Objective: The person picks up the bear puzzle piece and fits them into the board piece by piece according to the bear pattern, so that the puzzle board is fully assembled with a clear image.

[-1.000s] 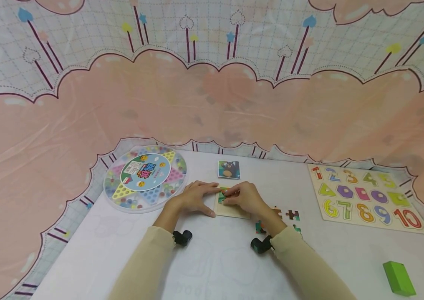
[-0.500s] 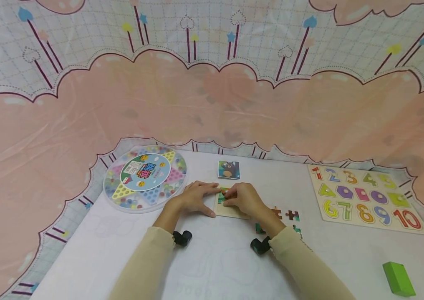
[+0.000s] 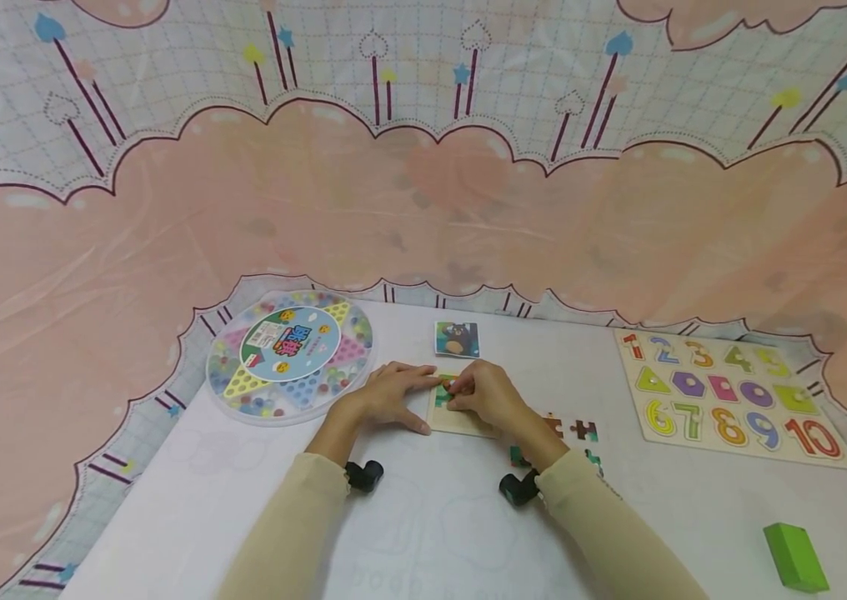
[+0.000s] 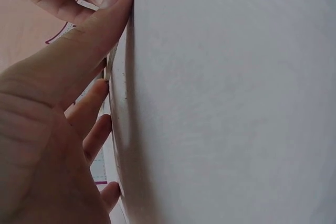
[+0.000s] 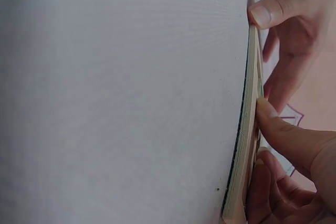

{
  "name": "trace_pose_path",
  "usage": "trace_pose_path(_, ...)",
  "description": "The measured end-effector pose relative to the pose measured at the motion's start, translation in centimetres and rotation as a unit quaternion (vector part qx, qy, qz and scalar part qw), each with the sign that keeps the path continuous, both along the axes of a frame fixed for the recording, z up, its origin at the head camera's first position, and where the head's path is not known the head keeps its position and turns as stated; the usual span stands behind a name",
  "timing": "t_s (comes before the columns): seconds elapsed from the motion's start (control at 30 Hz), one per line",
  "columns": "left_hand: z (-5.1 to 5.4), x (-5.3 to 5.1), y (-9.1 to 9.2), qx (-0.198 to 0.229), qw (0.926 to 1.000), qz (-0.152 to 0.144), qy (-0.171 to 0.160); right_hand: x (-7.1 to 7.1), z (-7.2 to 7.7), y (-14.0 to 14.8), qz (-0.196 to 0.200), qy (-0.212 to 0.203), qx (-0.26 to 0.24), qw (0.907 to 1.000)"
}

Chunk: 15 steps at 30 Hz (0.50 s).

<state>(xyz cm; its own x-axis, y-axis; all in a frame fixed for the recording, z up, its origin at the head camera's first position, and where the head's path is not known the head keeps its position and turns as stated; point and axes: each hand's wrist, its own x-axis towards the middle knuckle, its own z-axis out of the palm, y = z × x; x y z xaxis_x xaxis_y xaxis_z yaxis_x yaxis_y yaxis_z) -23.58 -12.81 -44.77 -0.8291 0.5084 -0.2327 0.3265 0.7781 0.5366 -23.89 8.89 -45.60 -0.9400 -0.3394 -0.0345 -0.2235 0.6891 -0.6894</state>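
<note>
A small wooden puzzle tray (image 3: 461,423) lies flat on the white table, with green puzzle pieces (image 3: 440,393) in its upper left part. My left hand (image 3: 391,395) rests along the tray's left side, fingers extended, its thumb touching the near left corner (image 5: 252,24). Over the tray, my right hand (image 3: 491,398) has curled fingers and pinches a small jigsaw piece against the surface; the fingers hide most of it. In the right wrist view, the right thumb (image 5: 281,129) presses at the tray's top. Several loose jigsaw pieces (image 3: 583,430) lie by the right forearm, partly hidden.
A bear picture card (image 3: 457,340) lies behind the tray. To the left is a round marble board game (image 3: 290,358). A number and shape board (image 3: 737,396) lies at right, with a green block (image 3: 795,557) nearer. A patterned curtain (image 3: 423,208) hangs behind.
My right hand shifts very slightly over the tray, its fingers staying at the same spot. The left hand and the tray keep still.
</note>
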Motion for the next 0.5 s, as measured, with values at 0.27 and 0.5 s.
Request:
trace_pose_path(0.27,-0.02,0.00,0.02,-0.003,1.0000,0.000,0.003,-0.03,-0.17,0.00,0.007,0.007,-0.007,0.9999)
trace_pose_path(0.5,0.13,0.04,0.16,0.000,1.0000,0.003,-0.003,0.12,0.13,0.33,0.025,-0.005,0.002,0.9997)
